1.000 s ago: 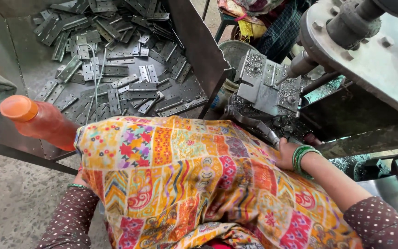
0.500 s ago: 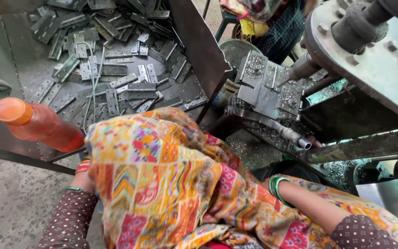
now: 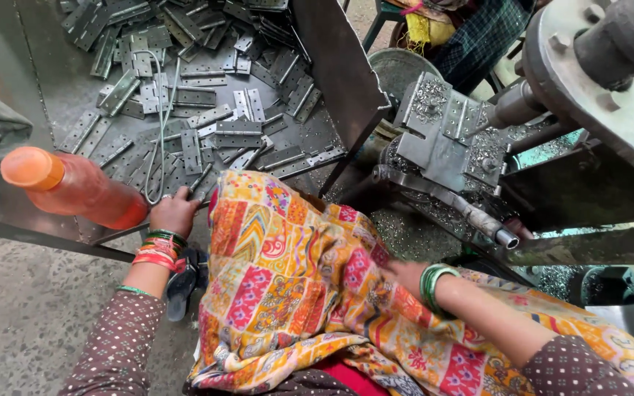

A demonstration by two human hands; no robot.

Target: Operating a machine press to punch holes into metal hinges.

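An orange bottle (image 3: 75,189) lies at the left of the frame, and a patterned cloth (image 3: 310,286) fills the lower centre — it covers the lap. The metal tray (image 3: 60,110) at upper left holds flat steel hinges (image 3: 207,110). The left hand (image 3: 175,213) rests curled at the tray's edge, touching a hinge; whether it grips is unclear. The right hand (image 3: 403,277) lies on the cloth, its closure hidden. A grey press machine (image 3: 449,139) stands upper right, above concrete floor (image 3: 16,308).

1. My left hand (image 3: 174,213) rests on grey metal hinges (image 3: 207,136) that lie flat and jumbled in a steel tray (image 3: 53,88).
2. My right hand (image 3: 405,277) presses the bright patchwork cloth (image 3: 295,286) draped over my lap.
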